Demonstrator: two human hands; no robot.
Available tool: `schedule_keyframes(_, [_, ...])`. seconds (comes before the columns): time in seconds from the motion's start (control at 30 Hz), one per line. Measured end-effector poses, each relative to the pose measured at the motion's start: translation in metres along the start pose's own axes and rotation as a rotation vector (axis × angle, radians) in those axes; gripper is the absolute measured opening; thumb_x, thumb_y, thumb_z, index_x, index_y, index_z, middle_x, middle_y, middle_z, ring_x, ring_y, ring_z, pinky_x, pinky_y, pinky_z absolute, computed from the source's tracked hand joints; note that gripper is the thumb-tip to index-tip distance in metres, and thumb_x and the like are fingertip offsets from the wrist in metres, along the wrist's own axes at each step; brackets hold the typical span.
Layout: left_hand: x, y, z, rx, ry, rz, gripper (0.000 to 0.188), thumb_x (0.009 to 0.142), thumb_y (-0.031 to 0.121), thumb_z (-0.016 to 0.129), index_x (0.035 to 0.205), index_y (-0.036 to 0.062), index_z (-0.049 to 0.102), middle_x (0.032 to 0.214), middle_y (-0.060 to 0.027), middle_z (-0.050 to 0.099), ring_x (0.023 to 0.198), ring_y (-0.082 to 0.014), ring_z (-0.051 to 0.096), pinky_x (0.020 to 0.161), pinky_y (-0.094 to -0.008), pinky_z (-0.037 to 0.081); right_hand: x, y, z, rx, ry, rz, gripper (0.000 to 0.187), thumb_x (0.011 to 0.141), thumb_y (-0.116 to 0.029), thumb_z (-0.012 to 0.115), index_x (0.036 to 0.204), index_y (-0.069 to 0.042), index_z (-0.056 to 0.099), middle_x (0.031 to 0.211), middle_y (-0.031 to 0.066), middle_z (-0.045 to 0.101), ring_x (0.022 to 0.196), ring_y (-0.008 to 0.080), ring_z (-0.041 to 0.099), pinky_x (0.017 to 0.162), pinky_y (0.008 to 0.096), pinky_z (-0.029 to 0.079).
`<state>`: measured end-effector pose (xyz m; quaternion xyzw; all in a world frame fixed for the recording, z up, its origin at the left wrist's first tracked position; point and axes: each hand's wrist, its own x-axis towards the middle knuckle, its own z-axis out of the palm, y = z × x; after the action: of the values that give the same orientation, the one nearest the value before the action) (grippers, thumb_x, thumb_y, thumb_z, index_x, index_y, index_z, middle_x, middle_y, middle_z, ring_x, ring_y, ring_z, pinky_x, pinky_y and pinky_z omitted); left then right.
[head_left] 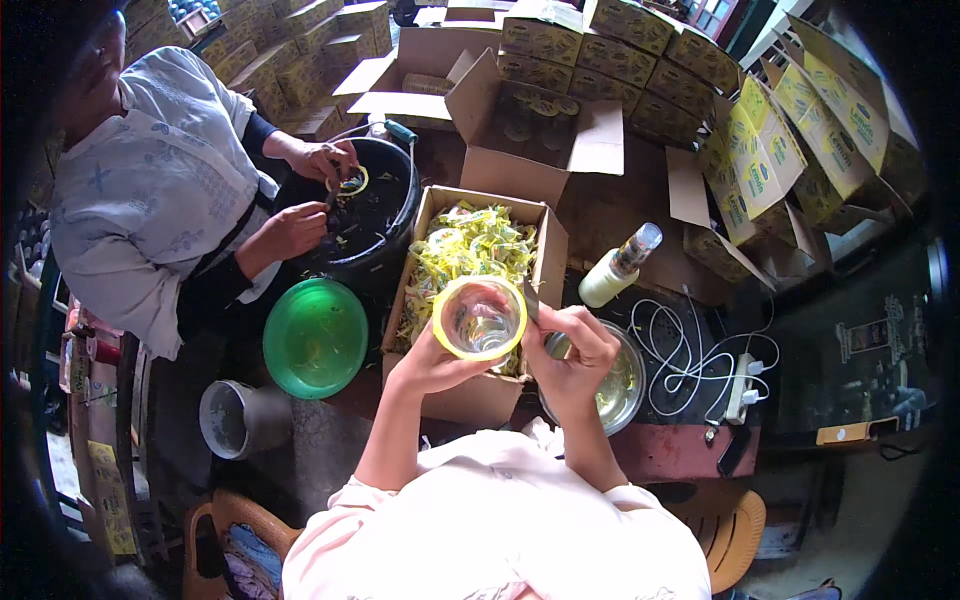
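Observation:
My left hand (425, 366) is wrapped round a clear cup (478, 318) with a yellow rim, its open mouth tilted up toward me. Beside that rim, my right hand (578, 352) is closed on a narrow dark blade (531, 300) that looks like a knife; its handle is hidden in the fingers. Both hands are over the near end of an open cardboard box (553, 245) heaped with yellow-green shreds (470, 243). A metal bowl (638, 378) with some shreds in it sits under my right hand.
At left, a co-worker's hands (300, 225) work on a yellow ring over a black bucket (408, 205). Nearer stand a green basin (315, 335) and a grey bucket (240, 420). A bottle (605, 280), white cables (680, 370) and a power strip (741, 388) are at right; stacked cartons (620, 60) behind.

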<state>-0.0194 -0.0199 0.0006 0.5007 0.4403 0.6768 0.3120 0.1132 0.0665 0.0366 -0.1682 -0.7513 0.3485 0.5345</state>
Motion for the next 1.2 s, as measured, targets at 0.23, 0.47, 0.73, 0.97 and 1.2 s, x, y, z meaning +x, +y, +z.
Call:
schedule_keyframes(0.23, [-0.003, -0.007, -0.005, 0.064, -0.102, -0.03, 0.065, 0.058, 0.013, 0.076, 0.114, 0.0041, 0.043, 0.109, -0.0069, 0.049, 0.103, -0.0162, 0.047, 0.09, -0.0311, 0.037, 0.001, 0.003, 0.001, 0.015, -0.023, -0.018, 0.024, 0.062, 0.009, 0.065, 0.084, 0.0, 0.065, 0.065, 0.0055, 0.059, 0.058, 0.0091, 0.056, 0.054, 0.0189, 0.041])
schedule_keyframes(0.47, [-0.003, -0.006, 0.012, 0.037, 0.076, 0.025, 0.066, 0.059, 0.006, 0.076, 0.116, 0.0049, 0.042, 0.11, -0.0071, 0.049, 0.103, -0.0162, 0.048, 0.09, -0.0314, 0.04, 0.0, 0.003, -0.003, -0.024, -0.024, -0.026, 0.021, 0.063, 0.007, 0.066, 0.083, -0.001, 0.065, 0.066, 0.0079, 0.061, 0.057, 0.0117, 0.059, 0.053, 0.0213, 0.046])
schedule_keyframes(0.73, [-0.011, -0.027, 0.006, -0.068, 0.093, 0.119, 0.076, 0.061, 0.001, 0.074, 0.123, 0.0117, 0.032, 0.118, -0.0077, 0.038, 0.11, -0.0213, 0.043, 0.092, -0.037, 0.04, -0.002, -0.01, -0.004, 0.014, 0.033, -0.009, 0.022, 0.061, 0.01, 0.064, 0.081, 0.001, 0.064, 0.062, 0.0043, 0.057, 0.056, 0.0074, 0.055, 0.05, 0.0179, 0.041])
schedule_keyframes(0.97, [-0.007, -0.024, 0.008, 0.104, 0.136, 0.19, 0.073, 0.06, 0.003, 0.075, 0.119, 0.0102, 0.034, 0.113, -0.008, 0.036, 0.108, -0.0209, 0.044, 0.091, -0.0351, 0.041, -0.006, -0.014, 0.001, 0.048, 0.028, -0.035, 0.022, 0.06, 0.01, 0.065, 0.08, 0.003, 0.064, 0.062, 0.0052, 0.057, 0.055, 0.0079, 0.055, 0.051, 0.0177, 0.043])
schedule_keyframes(1.2, [-0.01, -0.022, 0.002, 0.14, 0.11, 0.169, 0.072, 0.059, 0.009, 0.077, 0.118, 0.0099, 0.034, 0.114, -0.0074, 0.036, 0.108, -0.0199, 0.041, 0.09, -0.0341, 0.038, -0.005, -0.014, 0.004, -0.085, 0.068, -0.104, 0.021, 0.061, 0.006, 0.067, 0.08, -0.003, 0.066, 0.061, 0.0058, 0.057, 0.052, 0.0117, 0.057, 0.047, 0.0223, 0.046])
